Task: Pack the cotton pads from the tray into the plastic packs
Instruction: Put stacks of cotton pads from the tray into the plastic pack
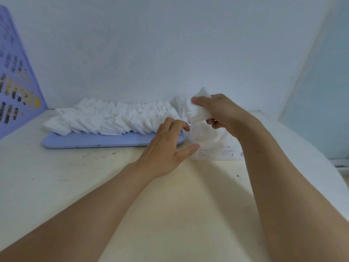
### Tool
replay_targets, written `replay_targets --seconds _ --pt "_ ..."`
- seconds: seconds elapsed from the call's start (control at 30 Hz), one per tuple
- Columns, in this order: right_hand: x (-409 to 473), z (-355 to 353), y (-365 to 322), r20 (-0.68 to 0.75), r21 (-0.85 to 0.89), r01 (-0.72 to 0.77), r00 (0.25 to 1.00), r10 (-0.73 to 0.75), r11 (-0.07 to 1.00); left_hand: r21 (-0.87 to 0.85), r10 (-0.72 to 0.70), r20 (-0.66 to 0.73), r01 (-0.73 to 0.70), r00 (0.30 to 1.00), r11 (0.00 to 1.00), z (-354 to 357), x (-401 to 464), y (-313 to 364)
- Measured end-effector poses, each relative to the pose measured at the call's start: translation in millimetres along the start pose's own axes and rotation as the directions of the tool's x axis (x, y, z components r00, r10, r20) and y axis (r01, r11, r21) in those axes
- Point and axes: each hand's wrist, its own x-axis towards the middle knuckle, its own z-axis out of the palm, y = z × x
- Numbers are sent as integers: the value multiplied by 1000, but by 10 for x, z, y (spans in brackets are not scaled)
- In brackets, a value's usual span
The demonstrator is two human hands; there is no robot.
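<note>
Fingers (200,103) of the right hand (222,112) pinch a stack of cotton pads (198,114) above the plastic pack (211,142) on the bench (94,176), while the left hand (166,148) pinches the pack's edge beside the pad-heaped tray (94,141).

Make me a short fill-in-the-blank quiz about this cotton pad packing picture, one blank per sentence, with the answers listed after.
1. The right hand grips a stack of cotton pads above the ____ pack.
2. The rest of the pads lie on a tray coloured ____.
3. The left hand pinches the edge of the plastic pack just ____ of the tray.
4. The tray rests on the ____.

Missing words: plastic; blue; right; table
</note>
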Motion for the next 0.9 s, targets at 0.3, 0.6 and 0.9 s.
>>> replay_targets --seconds 0.3,0.6,0.9 --pt "112 111 51 -8 -136 -81 997 81 987 33 42 98 -45 994 998 12 -1 -6" --pt "78 240 -2 110 -278 -164 973 201 946 -19 29 111 -27 993 999 46 1 -29" --pt "137 72 129 220 -204 -261 927 304 944 13 49 132 -51 990 999 28 13 -14"
